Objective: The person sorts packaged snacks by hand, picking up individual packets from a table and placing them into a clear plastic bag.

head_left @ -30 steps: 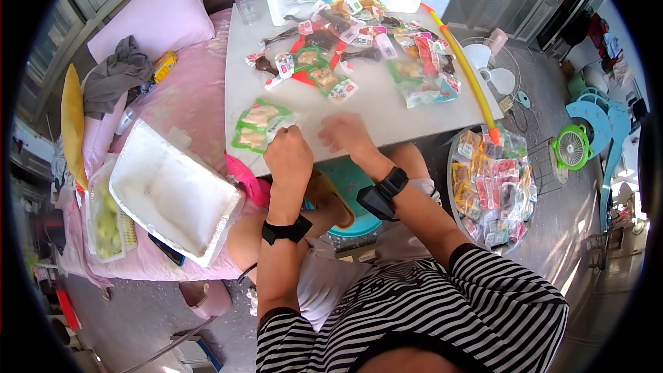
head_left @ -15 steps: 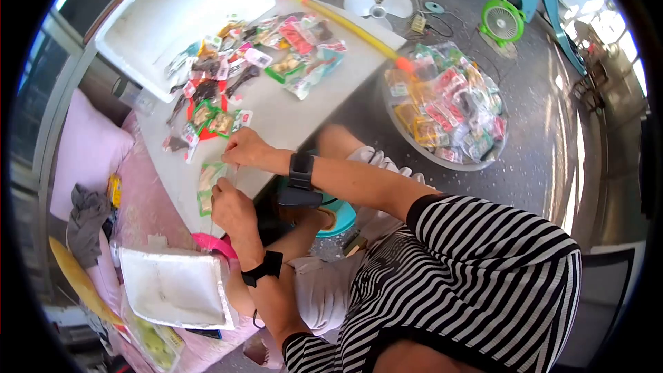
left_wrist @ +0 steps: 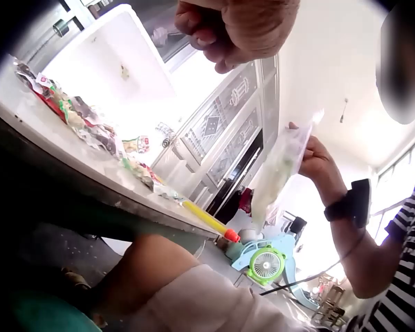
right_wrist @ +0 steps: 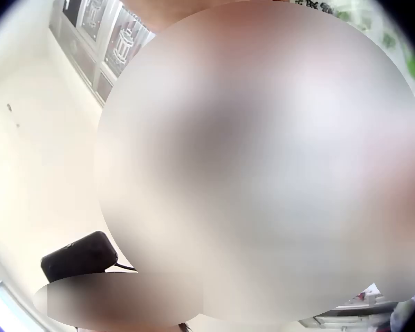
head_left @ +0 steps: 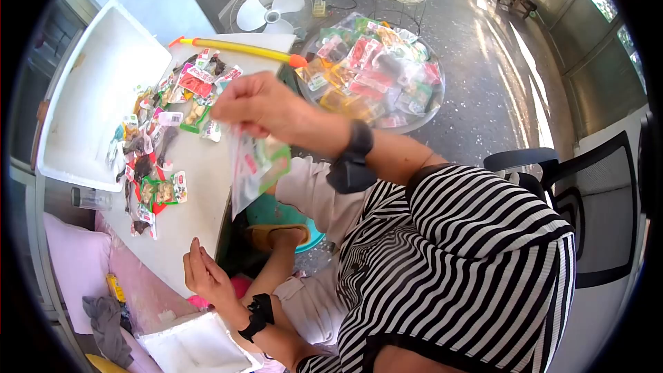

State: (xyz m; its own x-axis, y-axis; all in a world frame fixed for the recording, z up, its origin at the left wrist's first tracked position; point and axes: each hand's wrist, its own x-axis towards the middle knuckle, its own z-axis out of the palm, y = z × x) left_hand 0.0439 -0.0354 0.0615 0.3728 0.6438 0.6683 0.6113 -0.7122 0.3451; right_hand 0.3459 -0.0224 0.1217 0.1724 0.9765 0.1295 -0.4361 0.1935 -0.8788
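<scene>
In the head view my right hand [head_left: 259, 107] pinches the top of a clear bag [head_left: 247, 169] with green and red print, which hangs in the air past the table's front edge. The left wrist view also shows this bag [left_wrist: 280, 173] hanging from the right hand [left_wrist: 317, 160]. My left hand [head_left: 207, 278], empty and loosely bent, is over the table's near corner, apart from the bag; its curled fingers show at the top of the left wrist view. Small food packets [head_left: 162, 193] lie in a pile on the white table [head_left: 197, 224]. The right wrist view is mostly blurred.
A round tub [head_left: 438, 107] full of packets stands on the floor beyond the right arm. A yellow tube [head_left: 242, 47] lies along the table's far edge. One white foam box [head_left: 90, 103] stands behind the pile; another [head_left: 200, 345] is by the left forearm.
The right hand has lifted the bag off the table and carried it away from the left hand, which has let go. The head view has swung toward the tub.
</scene>
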